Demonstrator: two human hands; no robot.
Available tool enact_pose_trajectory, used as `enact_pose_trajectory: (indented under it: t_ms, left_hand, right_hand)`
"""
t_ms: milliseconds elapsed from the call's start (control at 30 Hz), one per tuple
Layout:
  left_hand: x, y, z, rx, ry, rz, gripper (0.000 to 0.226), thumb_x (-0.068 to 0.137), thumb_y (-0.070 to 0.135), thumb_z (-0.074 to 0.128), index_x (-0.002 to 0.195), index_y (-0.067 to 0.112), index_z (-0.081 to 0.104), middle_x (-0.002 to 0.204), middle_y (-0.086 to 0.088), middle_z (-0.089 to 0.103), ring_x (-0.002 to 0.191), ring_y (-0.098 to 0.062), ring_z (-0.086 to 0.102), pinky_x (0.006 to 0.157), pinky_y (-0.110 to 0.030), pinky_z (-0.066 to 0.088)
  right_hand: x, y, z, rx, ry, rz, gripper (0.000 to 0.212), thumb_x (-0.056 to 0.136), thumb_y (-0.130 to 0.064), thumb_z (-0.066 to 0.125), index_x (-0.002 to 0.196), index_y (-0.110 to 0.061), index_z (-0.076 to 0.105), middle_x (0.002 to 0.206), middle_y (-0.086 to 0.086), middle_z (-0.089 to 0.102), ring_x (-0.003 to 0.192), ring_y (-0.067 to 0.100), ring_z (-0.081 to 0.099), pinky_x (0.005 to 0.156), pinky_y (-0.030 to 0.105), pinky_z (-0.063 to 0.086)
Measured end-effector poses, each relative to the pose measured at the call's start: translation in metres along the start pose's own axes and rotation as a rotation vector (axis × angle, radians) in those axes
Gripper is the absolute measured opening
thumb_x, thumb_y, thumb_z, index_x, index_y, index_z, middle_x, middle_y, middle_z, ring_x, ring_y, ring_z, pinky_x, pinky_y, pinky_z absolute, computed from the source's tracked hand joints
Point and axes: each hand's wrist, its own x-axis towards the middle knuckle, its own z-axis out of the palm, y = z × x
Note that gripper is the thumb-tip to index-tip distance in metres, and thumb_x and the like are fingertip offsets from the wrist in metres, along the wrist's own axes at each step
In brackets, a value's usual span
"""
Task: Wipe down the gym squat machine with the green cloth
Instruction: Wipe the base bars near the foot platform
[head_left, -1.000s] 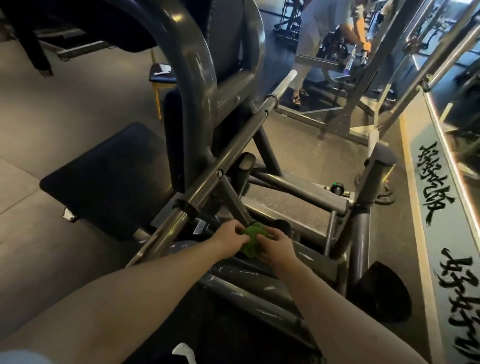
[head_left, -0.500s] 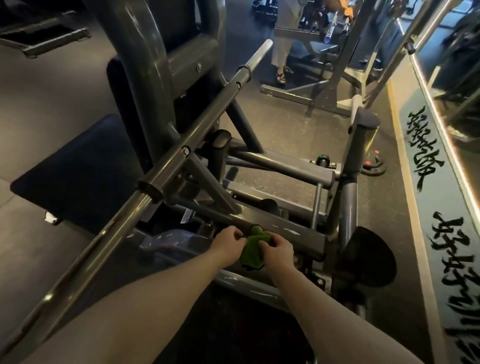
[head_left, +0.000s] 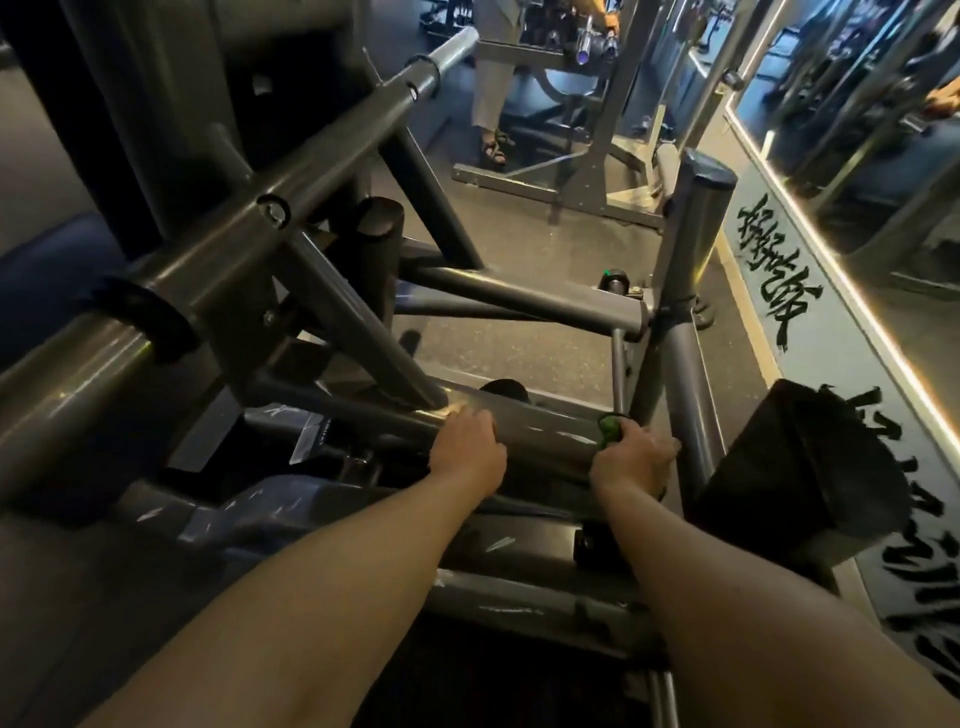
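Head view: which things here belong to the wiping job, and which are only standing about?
Belong to the job:
- green cloth, gripped in the right hand
- frame tube of the squat machine, cloth at its right end
- left hand, holding that tube

Only standing about:
- other rack behind
- a person's sandalled feet
- wall lettering
- mirror

Green cloth (head_left: 606, 427) bunched against squat machine (head_left: 545, 434)

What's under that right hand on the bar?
A bit of green cloth pokes out past the right hand, on the grey bar. The hand covers the rest.
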Motion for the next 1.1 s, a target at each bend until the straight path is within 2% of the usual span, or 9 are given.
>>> enact_pose_trajectory:
  t_ms: [167,333,433,567,633,733,800,1000,1100]
  left_hand:
    - [0.031,-0.034,0.041,0.288,0.109,0.15,0.051,0.096,0.04,0.063,0.14,0.017,0.051,0.146,-0.005,0.047,0.138,-0.025,0.041,0.117,-0.043,0.036]
    - [0.042,-0.054,0.052,0.404,0.227,0.329,0.05,0.095,0.05,0.061,0.136,0.022,0.054,0.143,-0.004,0.049,0.133,-0.026,0.042,0.112,-0.044,0.039]
    - [0.047,-0.063,0.048,0.425,0.252,0.429,0.05,0.095,0.052,0.061,0.134,0.022,0.057,0.141,-0.002,0.051,0.13,-0.024,0.044,0.111,-0.044,0.04]
    - [0.047,-0.07,0.049,0.466,0.279,0.513,0.051,0.097,0.054,0.057,0.136,0.022,0.057,0.142,-0.002,0.05,0.131,-0.025,0.043,0.112,-0.046,0.039]
    - [0.048,-0.072,0.048,0.502,0.272,0.532,0.053,0.098,0.055,0.056,0.138,0.021,0.057,0.145,-0.004,0.05,0.136,-0.028,0.041,0.115,-0.048,0.036]
    - [0.049,-0.074,0.043,0.498,0.248,0.554,0.054,0.097,0.056,0.057,0.137,0.021,0.058,0.143,-0.005,0.051,0.136,-0.028,0.04,0.115,-0.049,0.036]
    - [0.049,-0.075,0.042,0.433,0.235,0.559,0.052,0.095,0.055,0.061,0.134,0.021,0.06,0.137,-0.004,0.054,0.129,-0.026,0.045,0.111,-0.048,0.041]
    - [0.054,-0.079,0.045,0.231,0.157,0.492,0.048,0.089,0.051,0.071,0.128,0.025,0.06,0.128,-0.004,0.055,0.116,-0.026,0.056,0.103,-0.048,0.05]
    - [0.056,-0.08,0.045,0.225,0.165,0.505,0.047,0.089,0.05,0.072,0.127,0.024,0.061,0.126,-0.002,0.056,0.118,-0.023,0.055,0.105,-0.046,0.05]
  right_hand:
    - [0.009,0.033,0.046,-0.044,0.015,-0.111,0.04,0.101,-0.012,0.054,0.14,-0.016,0.057,0.146,0.007,0.051,0.14,0.028,0.038,0.119,0.044,0.028]
    - [0.021,0.042,0.075,-0.025,0.028,-0.209,0.042,0.102,-0.018,0.053,0.143,-0.017,0.054,0.153,0.006,0.047,0.148,0.024,0.032,0.123,0.046,0.024]
    - [0.023,0.04,0.085,-0.055,0.054,-0.313,0.037,0.101,-0.023,0.054,0.137,-0.019,0.059,0.142,0.003,0.057,0.139,0.023,0.045,0.119,0.046,0.032]
    - [0.019,0.046,0.084,-0.081,0.034,-0.513,0.028,0.103,-0.026,0.048,0.126,-0.025,0.064,0.115,0.002,0.065,0.113,0.025,0.059,0.1,0.045,0.047]
    - [0.026,0.053,0.073,-0.199,0.036,-0.481,0.031,0.103,-0.029,0.046,0.13,-0.028,0.061,0.117,0.006,0.065,0.108,0.028,0.06,0.093,0.044,0.048]
    - [0.036,0.065,0.058,-0.363,0.106,-0.255,0.012,0.098,-0.026,0.048,0.101,-0.021,0.059,0.1,0.005,0.062,0.097,0.03,0.059,0.088,0.041,0.045]
    - [0.039,0.067,0.06,-0.318,0.114,-0.191,0.013,0.097,-0.025,0.048,0.099,-0.02,0.06,0.099,0.006,0.063,0.091,0.029,0.055,0.09,0.041,0.046]
    - [0.005,0.045,0.094,-0.18,0.065,-0.493,0.023,0.101,-0.027,0.049,0.11,-0.021,0.07,0.104,0.003,0.067,0.097,0.024,0.061,0.082,0.038,0.048]
    - [0.015,0.062,0.071,-0.209,0.03,-0.458,0.023,0.101,-0.03,0.049,0.102,-0.025,0.071,0.1,0.0,0.067,0.089,0.019,0.061,0.08,0.037,0.048]
